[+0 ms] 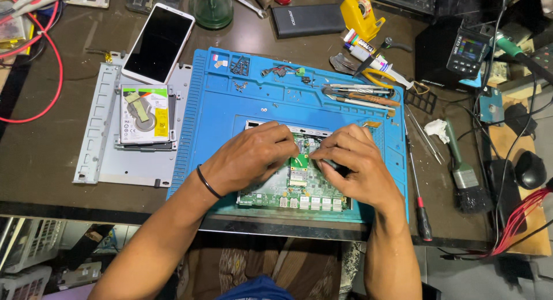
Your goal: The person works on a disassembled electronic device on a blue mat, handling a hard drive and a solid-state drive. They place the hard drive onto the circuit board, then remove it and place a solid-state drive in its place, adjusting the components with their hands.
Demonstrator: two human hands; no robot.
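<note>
From my remote seat I see 2 bare hands meeting over 1 green circuit board (299,191) that lies in the recessed middle of the blue repair mat (213,115). The left hand (250,156), 1 dark band on its wrist, is curled with its fingertips pressed on the board's upper middle; the right hand (357,161) is closed around 1 dark slim tool (333,164), its tip at the small green card (298,161) seated on the board. I judge the risks plain: the tool tip could slip off the card and gouge nearby parts, and pressure from both hands could flex the board. Any tiny screw freed here could roll among the loose screws (241,66) at the mat's upper left edge, too small for me to count. Left of the mat, touching its edge, 1 grey metal bracket (92,156) carries 1 hard drive (144,114), and 1 white phone (157,43) lies face up partly over that bracket's top. Right of the mat lie 1 red-and-black-handled screwdriver (420,205) and 1 brush (464,173), both just beside it. Beyond the mat's top edge stand 1 green glass jar (212,7), 1 black power bank (308,20) and 1 yellow tape dispenser (361,13).
</note>
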